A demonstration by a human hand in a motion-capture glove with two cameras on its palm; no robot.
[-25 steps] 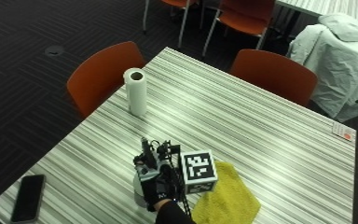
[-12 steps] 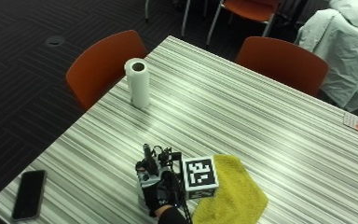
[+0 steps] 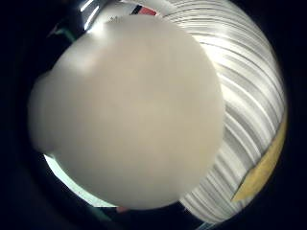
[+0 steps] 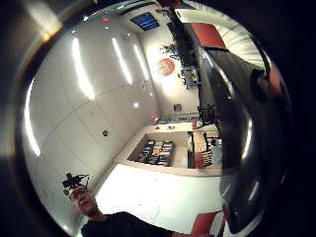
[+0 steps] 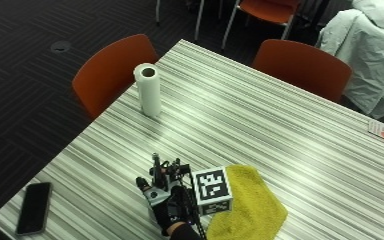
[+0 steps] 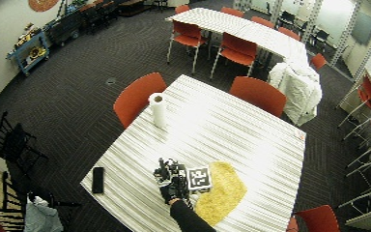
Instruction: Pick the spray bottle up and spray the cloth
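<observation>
Just beside hand, rumpled yellow cloth

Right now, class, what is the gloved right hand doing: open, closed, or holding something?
Right hand: at the table's near edge beside the yellow cloth, with a pale rounded object close against its palm; its fingers are hidden, so open or closed cannot be told.

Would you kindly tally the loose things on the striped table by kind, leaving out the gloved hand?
Yellow cloth: 1
White paper towel roll, upright: 1
Black phone, flat near the table corner: 1
Small white card with a red mark at the far edge: 1
Total: 4
</observation>
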